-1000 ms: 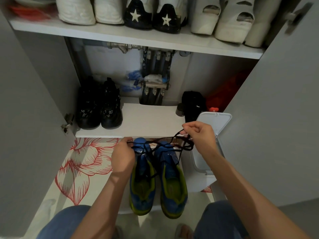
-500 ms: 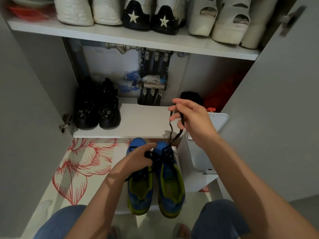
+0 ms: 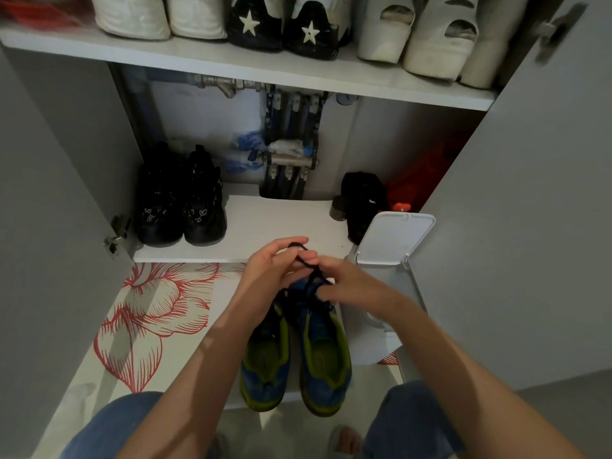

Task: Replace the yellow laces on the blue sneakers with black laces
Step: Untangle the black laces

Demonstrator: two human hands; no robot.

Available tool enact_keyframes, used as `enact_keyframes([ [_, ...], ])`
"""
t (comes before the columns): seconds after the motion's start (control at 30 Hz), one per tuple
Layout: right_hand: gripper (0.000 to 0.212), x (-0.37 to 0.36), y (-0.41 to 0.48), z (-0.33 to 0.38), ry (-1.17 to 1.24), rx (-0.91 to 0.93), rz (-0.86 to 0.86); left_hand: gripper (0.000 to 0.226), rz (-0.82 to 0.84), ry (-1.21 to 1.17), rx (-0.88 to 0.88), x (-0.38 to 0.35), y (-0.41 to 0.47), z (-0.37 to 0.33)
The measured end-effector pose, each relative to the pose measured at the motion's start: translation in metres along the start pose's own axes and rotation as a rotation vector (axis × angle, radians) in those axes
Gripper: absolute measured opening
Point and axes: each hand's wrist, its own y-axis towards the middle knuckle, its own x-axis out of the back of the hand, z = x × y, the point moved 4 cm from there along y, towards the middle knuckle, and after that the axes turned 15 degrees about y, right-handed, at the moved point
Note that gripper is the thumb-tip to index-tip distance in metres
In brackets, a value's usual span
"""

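Note:
Two blue sneakers with yellow-green lining stand side by side on the floor, toes toward the cupboard: the left sneaker (image 3: 265, 366) and the right sneaker (image 3: 326, 362). A black lace (image 3: 306, 263) runs up from the right sneaker's front into both hands. My left hand (image 3: 270, 273) holds a loop of the lace above the toes. Close beside it, my right hand (image 3: 347, 286) pinches the same lace. The sneakers' front eyelets are hidden under my hands. No yellow lace is visible.
A small white bin (image 3: 387, 260) with its lid up stands right of the sneakers. Black shoes (image 3: 180, 207) sit on the cupboard's lower shelf (image 3: 275, 223); a black pouch (image 3: 362, 200) is at its right. A floral mat (image 3: 149, 313) covers the floor at left. Grey doors flank both sides.
My right hand came down from above the shelf to the sneakers' toes. My left hand rose to meet it, and both now hold the black lace close together.

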Motion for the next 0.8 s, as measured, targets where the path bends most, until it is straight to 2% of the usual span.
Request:
enact_keyframes([
  [0.03,0.027,-0.009,-0.002,-0.005,0.034,-0.002,0.032,0.025,0.039,-0.037,-0.023,-0.004,-0.001,-0.001],
  [0.1,0.014,-0.016,-0.002,-0.008,0.202,0.036,-0.04,0.029,0.083,-0.067,-0.011,-0.01,-0.002,-0.002],
  [0.13,0.014,-0.014,-0.002,-0.006,0.293,0.058,-0.108,0.03,0.05,-0.03,-0.006,-0.008,-0.002,-0.001],
  [0.23,0.023,0.004,0.0,0.004,0.541,0.071,-0.28,0.03,-0.201,0.302,0.002,0.015,0.007,0.01],
  [0.27,0.025,0.01,0.001,0.008,0.65,0.071,-0.304,0.032,-0.21,0.399,0.031,0.02,0.01,0.015],
  [0.3,0.024,0.015,0.001,0.014,0.747,0.092,-0.31,0.037,-0.136,0.502,0.067,0.02,0.012,0.022],
  [0.37,0.024,0.024,0.001,0.029,0.877,0.192,-0.321,0.041,0.151,0.757,0.096,0.01,0.012,0.041],
  [0.43,0.028,0.036,0.005,0.04,0.945,0.302,-0.371,0.025,0.361,0.906,0.095,0.002,0.008,0.058],
  [0.47,0.028,0.04,0.009,0.044,0.946,0.311,-0.406,0.019,0.377,0.919,0.096,0.0,0.004,0.059],
  [0.53,0.027,0.042,0.015,0.042,0.797,0.236,-0.424,0.021,0.219,0.795,0.112,0.002,0.006,0.053],
  [0.57,0.03,0.038,0.015,0.037,0.614,0.165,-0.401,0.022,0.098,0.64,0.116,0.005,0.007,0.045],
  [0.6,0.037,0.03,0.014,0.028,0.398,0.096,-0.34,0.023,0.014,0.455,0.094,0.006,0.007,0.035],
  [0.67,0.042,0.008,0.012,0.007,0.093,0.032,-0.095,0.022,-0.006,0.142,0.027,0.004,0.008,0.014],
  [0.73,0.037,-0.013,0.008,-0.007,0.083,0.016,0.072,0.024,0.087,-0.009,0.001,-0.003,0.005,0.003],
  [0.8,0.028,-0.022,0.009,-0.011,0.258,0.046,0.043,0.025,0.155,-0.02,0.016,-0.01,0.002,-0.001],
])
